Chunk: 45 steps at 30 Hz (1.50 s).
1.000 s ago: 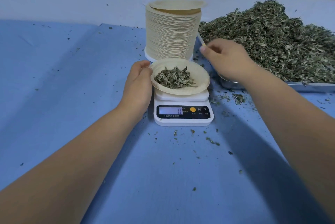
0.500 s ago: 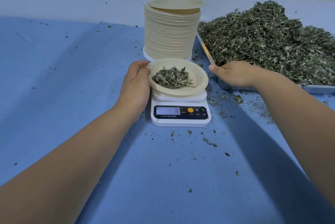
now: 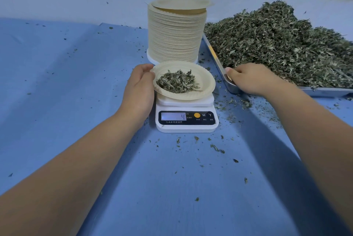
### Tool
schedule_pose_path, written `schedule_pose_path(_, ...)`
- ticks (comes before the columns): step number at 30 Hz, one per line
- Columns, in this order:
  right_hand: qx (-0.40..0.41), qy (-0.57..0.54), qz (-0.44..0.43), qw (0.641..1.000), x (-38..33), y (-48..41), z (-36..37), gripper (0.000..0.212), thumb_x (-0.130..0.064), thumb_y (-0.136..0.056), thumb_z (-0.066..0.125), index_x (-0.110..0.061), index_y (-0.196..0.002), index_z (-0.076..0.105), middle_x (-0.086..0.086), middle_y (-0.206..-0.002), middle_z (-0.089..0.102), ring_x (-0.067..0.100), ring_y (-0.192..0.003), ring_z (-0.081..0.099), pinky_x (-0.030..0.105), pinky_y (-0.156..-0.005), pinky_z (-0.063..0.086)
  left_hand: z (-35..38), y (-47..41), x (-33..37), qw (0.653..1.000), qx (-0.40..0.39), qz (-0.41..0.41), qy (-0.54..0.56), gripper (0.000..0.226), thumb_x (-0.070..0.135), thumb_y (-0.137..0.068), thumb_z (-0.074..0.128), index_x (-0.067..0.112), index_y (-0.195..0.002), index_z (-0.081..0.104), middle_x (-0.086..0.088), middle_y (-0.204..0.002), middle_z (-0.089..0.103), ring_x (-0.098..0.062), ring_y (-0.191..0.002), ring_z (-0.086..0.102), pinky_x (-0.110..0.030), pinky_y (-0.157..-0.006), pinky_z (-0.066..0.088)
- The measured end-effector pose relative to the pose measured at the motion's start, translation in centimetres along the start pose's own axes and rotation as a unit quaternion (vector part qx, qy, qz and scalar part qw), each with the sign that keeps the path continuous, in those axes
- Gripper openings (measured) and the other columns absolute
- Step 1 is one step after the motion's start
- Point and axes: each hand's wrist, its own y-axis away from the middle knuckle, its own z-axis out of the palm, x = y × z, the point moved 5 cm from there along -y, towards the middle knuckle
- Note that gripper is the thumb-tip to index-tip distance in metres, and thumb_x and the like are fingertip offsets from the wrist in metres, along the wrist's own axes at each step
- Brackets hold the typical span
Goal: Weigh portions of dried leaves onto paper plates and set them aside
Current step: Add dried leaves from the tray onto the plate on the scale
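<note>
A paper plate (image 3: pixel 205 82) holding a small heap of dried leaves (image 3: pixel 177 81) sits on the white kitchen scale (image 3: pixel 186 121), whose display reads 4. My left hand (image 3: pixel 139 90) pinches the plate's left rim, thumb on top. My right hand (image 3: pixel 252 79) lies curled over the near left corner of the metal tray (image 3: pixel 322 91), with the thumb on the rim; its fingers are hidden. The big pile of dried leaves (image 3: pixel 282 44) fills that tray.
A tall stack of paper plates (image 3: pixel 175 33) stands right behind the scale, touching the tray's left edge. Leaf crumbs (image 3: pixel 215 147) are scattered over the blue table cover (image 3: pixel 57 82) in front of and to the right of the scale.
My right hand came down and toward me from above the tray's edge to the tray's near corner. My left hand stayed on the plate's rim. The scale's reading changed.
</note>
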Motion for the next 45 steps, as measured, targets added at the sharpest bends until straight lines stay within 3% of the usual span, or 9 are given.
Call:
schedule_pose_path(5, 0.091, -0.028, -0.004, 0.995, -0.5, 0.3, -1.5, 0.060, -0.059, -0.101, 0.032, -0.013, -0.068, 0.054, 0.007, -0.062, 0.058, 0.029, -0.060, 0.057, 0.030, -0.055, 0.042, -0.2, -0.1, -0.1, 1.000, 0.001, 0.001, 0.003, 0.027, 0.033, -0.084, 0.043, 0.040, -0.102, 0.061, 0.021, -0.107, 0.064, -0.002, -0.103, 0.061, -0.040, -0.100, 0.050)
schedule_pose_path(8, 0.018, 0.072, 0.091, 0.993, 1.7, 0.4, -1.8, 0.073, -0.070, -0.098, 0.019, -0.013, -0.105, 0.065, 0.016, -0.104, 0.067, 0.037, -0.100, 0.062, 0.046, -0.083, 0.052, -0.1, -0.1, -0.1, 1.000, 0.000, 0.001, 0.007, 0.028, 0.033, -0.082, 0.044, 0.039, -0.103, 0.062, 0.019, -0.108, 0.064, -0.004, -0.106, 0.062, -0.041, -0.101, 0.049)
schedule_pose_path(11, -0.090, 0.087, 0.161, 0.979, 2.6, 0.3, -0.7, 0.084, -0.069, -0.099, 0.018, -0.005, -0.146, 0.045, 0.021, -0.151, 0.044, 0.041, -0.134, 0.045, 0.048, -0.106, 0.040, 0.0, -0.1, -0.2, 1.000, 0.001, -0.001, 0.001, 0.028, 0.034, -0.082, 0.044, 0.041, -0.103, 0.062, 0.025, -0.104, 0.062, -0.002, -0.105, 0.061, -0.040, -0.102, 0.049)
schedule_pose_path(17, -0.013, 0.045, 0.075, 0.996, 0.3, -0.6, -0.8, 0.062, -0.061, -0.101, 0.028, -0.011, -0.095, 0.065, 0.013, -0.092, 0.066, 0.028, -0.078, 0.058, 0.035, -0.066, 0.045, -0.1, -0.1, -0.2, 1.000, 0.005, -0.003, 0.006, 0.026, 0.033, -0.083, 0.044, 0.041, -0.100, 0.062, 0.025, -0.098, 0.065, 0.008, -0.088, 0.062, -0.035, -0.096, 0.052)
schedule_pose_path(22, -0.044, 0.058, 0.041, 0.997, -1.6, 0.0, 0.1, 0.063, -0.071, -0.097, 0.017, -0.018, -0.088, 0.051, 0.004, -0.087, 0.056, 0.032, -0.092, 0.056, 0.048, -0.090, 0.050, -0.3, -0.2, -0.3, 1.000, 0.008, 0.003, 0.001, 0.024, 0.029, -0.088, 0.044, 0.041, -0.101, 0.061, 0.022, -0.101, 0.065, 0.011, -0.083, 0.062, -0.036, -0.095, 0.053)
schedule_pose_path(28, 0.023, -0.052, 0.017, 0.998, -1.7, -0.1, 0.1, 0.062, -0.058, -0.102, 0.035, -0.012, -0.062, 0.049, 0.007, -0.054, 0.049, 0.026, -0.051, 0.048, 0.033, -0.056, 0.045, -0.1, -0.2, -0.2, 1.000, 0.007, -0.002, 0.008, 0.025, 0.032, -0.084, 0.045, 0.040, -0.099, 0.062, 0.020, -0.105, 0.066, -0.005, -0.104, 0.063, -0.042, -0.101, 0.050)
schedule_pose_path(34, 0.142, -0.088, 0.050, 0.985, -0.5, -0.7, -1.7, 0.059, -0.053, -0.100, 0.049, -0.018, -0.054, 0.037, 0.001, -0.047, 0.036, 0.025, -0.047, 0.036, 0.031, -0.052, 0.025, -0.2, -0.2, -0.4, 1.000, 0.005, -0.003, 0.009, 0.027, 0.033, -0.084, 0.044, 0.040, -0.102, 0.062, 0.020, -0.106, 0.066, -0.005, -0.105, 0.063, -0.042, -0.101, 0.050)
schedule_pose_path(40, 0.255, -0.125, 0.009, 0.959, -1.6, -0.4, -3.5, 0.058, -0.050, -0.102, 0.046, -0.009, -0.061, 0.049, 0.008, -0.050, 0.046, 0.024, -0.044, 0.038, 0.038, -0.053, 0.041, -0.2, -0.3, -0.4, 1.000, 0.010, -0.003, 0.012, 0.027, 0.034, -0.084, 0.045, 0.039, -0.104, 0.062, 0.022, -0.107, 0.064, -0.005, -0.107, 0.061, -0.043, -0.102, 0.049)
schedule_pose_path(45, 0.320, -0.143, -0.032, 0.936, -4.4, -1.0, -6.4, 0.054, -0.048, -0.103, 0.042, -0.014, -0.061, 0.045, 0.000, -0.051, 0.041, 0.017, -0.045, 0.032, 0.033, -0.048, 0.024, -0.2, -0.4, -0.6, 1.000, 0.011, -0.004, 0.014, 0.028, 0.035, -0.083, 0.045, 0.040, -0.104, 0.062, 0.026, -0.103, 0.063, -0.003, -0.106, 0.061, -0.042, -0.102, 0.049)
